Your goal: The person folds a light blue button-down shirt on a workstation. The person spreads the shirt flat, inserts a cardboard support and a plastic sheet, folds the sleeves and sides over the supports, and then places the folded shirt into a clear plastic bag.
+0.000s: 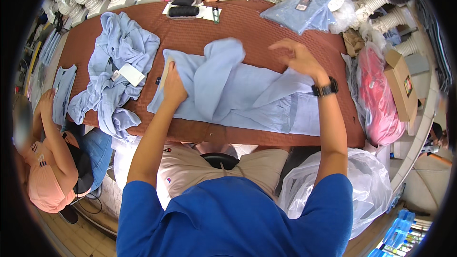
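Note:
A light blue garment (262,93) lies partly folded on a brown table cover, with one part lifted in a blurred, bunched fold near its middle. At its left end my left hand (175,88) grips the edge, beside a narrow tan strip; some of its fingers are hidden. Above the garment's right part hovers my right hand (300,58), slightly blurred, its fingers curved and apart with nothing in them. A dark watch (325,87) is on that wrist. To the left lies a crumpled light blue garment (121,52) with a white tag (131,74) on it.
At the back edge are a black roll (183,11) and a green-and-black tool (215,15). Bagged blue clothing (301,10) lies back right, near a pink bagged bundle (376,93) and cardboard box (401,85). Another person (52,162) sits left. Clear plastic (364,185) bulges below right.

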`<move>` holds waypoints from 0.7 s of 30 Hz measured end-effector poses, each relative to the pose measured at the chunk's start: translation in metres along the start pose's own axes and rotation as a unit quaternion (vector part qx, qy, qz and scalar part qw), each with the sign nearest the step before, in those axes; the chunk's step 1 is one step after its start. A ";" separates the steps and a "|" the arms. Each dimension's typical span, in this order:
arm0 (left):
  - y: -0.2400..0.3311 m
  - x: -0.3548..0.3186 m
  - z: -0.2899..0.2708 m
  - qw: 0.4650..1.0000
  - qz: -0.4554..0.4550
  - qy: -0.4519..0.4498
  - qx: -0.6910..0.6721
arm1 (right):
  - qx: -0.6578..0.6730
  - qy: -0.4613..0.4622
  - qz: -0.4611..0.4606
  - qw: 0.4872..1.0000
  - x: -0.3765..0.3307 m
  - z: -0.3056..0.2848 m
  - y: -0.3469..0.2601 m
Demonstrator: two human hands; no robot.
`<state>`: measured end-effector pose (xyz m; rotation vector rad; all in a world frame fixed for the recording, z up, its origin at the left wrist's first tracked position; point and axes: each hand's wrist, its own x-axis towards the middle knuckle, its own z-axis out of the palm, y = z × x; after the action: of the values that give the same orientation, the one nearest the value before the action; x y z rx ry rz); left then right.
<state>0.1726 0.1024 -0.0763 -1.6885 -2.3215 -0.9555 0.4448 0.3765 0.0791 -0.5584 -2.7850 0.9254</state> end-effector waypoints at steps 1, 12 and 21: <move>0.003 0.000 0.001 1.000 -0.001 0.011 -0.006 | -0.165 0.021 0.067 0.984 -0.012 -0.001 0.043; -0.037 -0.016 0.022 0.995 -0.095 0.022 -0.004 | -0.586 0.104 0.047 0.802 -0.098 -0.026 0.108; -0.025 -0.009 0.018 0.998 0.039 0.011 0.051 | -0.457 -0.177 0.280 0.825 -0.240 0.008 0.027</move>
<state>0.1586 0.1009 -0.1051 -1.7059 -2.2307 -0.8241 0.6714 0.2978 0.0496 -1.5141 -3.3403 -0.4429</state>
